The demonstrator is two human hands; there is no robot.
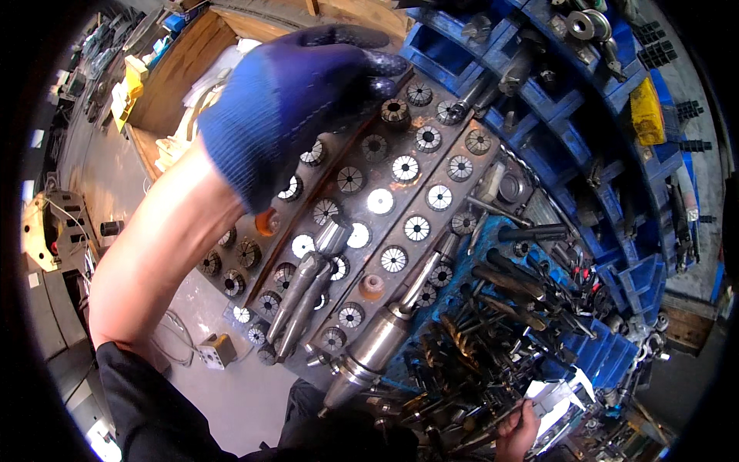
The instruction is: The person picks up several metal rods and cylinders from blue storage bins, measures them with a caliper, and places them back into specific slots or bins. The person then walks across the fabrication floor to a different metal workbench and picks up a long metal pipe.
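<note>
My left hand (323,85), in a blue knit glove with a dark coated palm, reaches over the far part of a metal collet rack (362,208). Its fingers stretch to the right and lie slightly apart, with nothing visible in them; the thumb is hidden. Nearest to the fingertips is a round slotted collet (395,112). At the lower right my bare right hand (517,433) pinches a white sheet of paper (550,408). Between the hands, a tool holder (377,343) with a cutter in its nose lies slanted by the rack. Two end mills (299,300) lie across the collets.
Blue bins (539,100) with metal parts curve along the right. Many drills (462,339) stand in a blue holder at lower right. A wooden box (185,69) with cloths stands at far left. A small metal block (217,350) lies on the grey surface.
</note>
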